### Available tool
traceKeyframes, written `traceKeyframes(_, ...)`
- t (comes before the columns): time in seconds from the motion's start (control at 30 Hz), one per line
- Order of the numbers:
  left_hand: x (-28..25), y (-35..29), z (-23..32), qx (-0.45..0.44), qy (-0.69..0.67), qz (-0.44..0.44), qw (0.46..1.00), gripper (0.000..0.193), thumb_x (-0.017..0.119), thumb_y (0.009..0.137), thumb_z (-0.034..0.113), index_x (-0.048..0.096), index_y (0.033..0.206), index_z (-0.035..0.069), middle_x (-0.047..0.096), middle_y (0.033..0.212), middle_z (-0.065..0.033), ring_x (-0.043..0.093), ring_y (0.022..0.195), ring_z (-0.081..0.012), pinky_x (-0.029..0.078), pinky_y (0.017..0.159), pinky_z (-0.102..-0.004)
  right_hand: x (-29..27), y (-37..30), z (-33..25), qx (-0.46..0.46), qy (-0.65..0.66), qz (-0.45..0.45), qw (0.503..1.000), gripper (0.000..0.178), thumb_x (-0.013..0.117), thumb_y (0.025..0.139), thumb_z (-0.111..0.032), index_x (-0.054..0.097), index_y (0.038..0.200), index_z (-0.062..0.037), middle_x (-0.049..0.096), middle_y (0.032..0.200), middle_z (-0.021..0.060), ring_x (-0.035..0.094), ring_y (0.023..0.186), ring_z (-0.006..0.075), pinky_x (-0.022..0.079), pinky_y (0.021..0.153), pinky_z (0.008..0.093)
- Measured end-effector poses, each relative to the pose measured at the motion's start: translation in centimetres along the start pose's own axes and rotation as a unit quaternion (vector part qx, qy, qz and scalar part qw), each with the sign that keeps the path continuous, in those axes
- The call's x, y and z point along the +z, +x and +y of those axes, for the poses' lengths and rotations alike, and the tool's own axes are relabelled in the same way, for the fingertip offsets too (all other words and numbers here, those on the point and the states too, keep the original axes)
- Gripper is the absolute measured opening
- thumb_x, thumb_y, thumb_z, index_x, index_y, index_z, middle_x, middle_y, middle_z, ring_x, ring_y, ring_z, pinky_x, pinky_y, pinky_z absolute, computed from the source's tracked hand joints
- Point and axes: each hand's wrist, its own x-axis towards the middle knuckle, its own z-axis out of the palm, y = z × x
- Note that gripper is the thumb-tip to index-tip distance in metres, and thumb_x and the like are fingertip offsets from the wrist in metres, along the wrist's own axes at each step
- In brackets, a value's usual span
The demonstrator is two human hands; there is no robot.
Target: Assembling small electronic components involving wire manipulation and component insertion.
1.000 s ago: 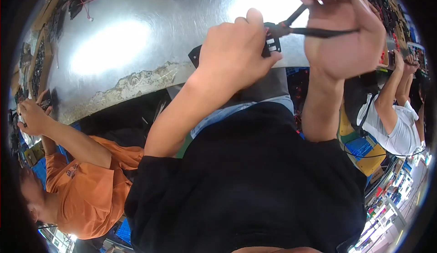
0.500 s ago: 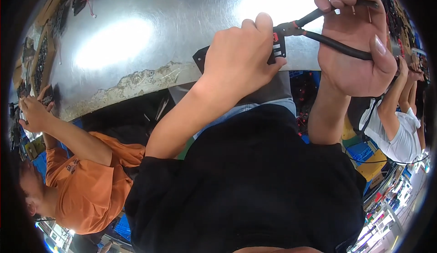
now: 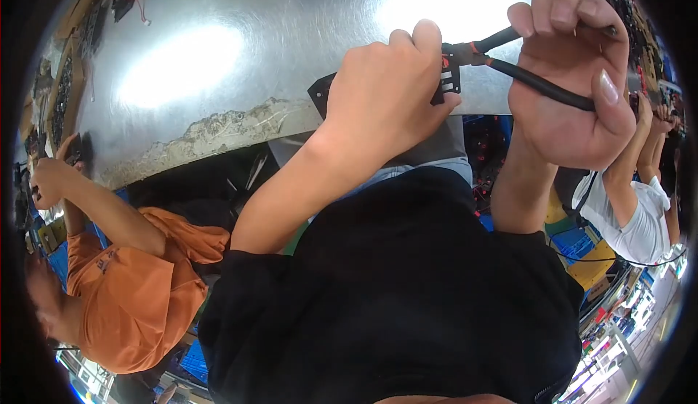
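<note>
My left hand (image 3: pixel 385 88) is closed round a flat black part (image 3: pixel 322 93) with light slots and a bit of red at its right end. It holds the part over the front edge of the metal table, and the hand covers most of it. My right hand (image 3: pixel 571 88) grips cutting pliers (image 3: pixel 542 84) with black sleeved handles. The handles stand spread apart, one under the fingers and one against the thumb. The jaws of the pliers meet the right end of the black part, beside my left fingers. What lies between the jaws is too small to tell.
The shiny metal table (image 3: pixel 291 55) has a worn, chipped front edge. Red and dark wires (image 3: pixel 142 1) lie at its far left. A person in an orange shirt (image 3: pixel 138 302) works at the left, and another in white (image 3: pixel 629 219) at the right. Blue crates (image 3: pixel 571 244) stand below.
The pliers and my right hand have shifted slightly right and down, and the handles look a little closer together. My left hand stays nearly in place on the black part.
</note>
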Motion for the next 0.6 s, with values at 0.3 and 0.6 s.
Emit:
traceKeyframes(0.3, 0.1, 0.1, -0.4, 0.027, 0.006, 0.019, 0.999, 0.055, 0.082, 0.077, 0.041, 0.048, 0.094, 0.001, 0.065, 0.070, -0.0185, 0.068, 0.065, -0.0387, 0.054, 0.057, -0.0447, 2.9, -1.8, 0.8, -0.079, -0.138, -0.100, 0.982, 0.029, 0.057, 0.088, -0.028, 0.051, 0.100, -0.0026, 0.052, 0.092, 0.0164, 0.045, 0.078, 0.0244, 0.037, 0.070, 0.0407)
traceKeyframes(0.6, -0.1, -0.5, 0.2, 0.015, 0.069, 0.010, 0.997, 0.059, 0.083, 0.075, 0.042, 0.050, 0.099, -0.001, 0.063, 0.077, -0.0147, 0.069, 0.067, -0.0323, 0.054, 0.058, -0.0373, -3.3, -1.5, -0.6, -0.119, -0.004, 0.268, 0.956, 0.050, 0.037, 0.095, -0.028, 0.054, 0.124, 0.0096, 0.059, 0.116, 0.0269, 0.057, 0.113, 0.0403, 0.043, 0.105, 0.0517)
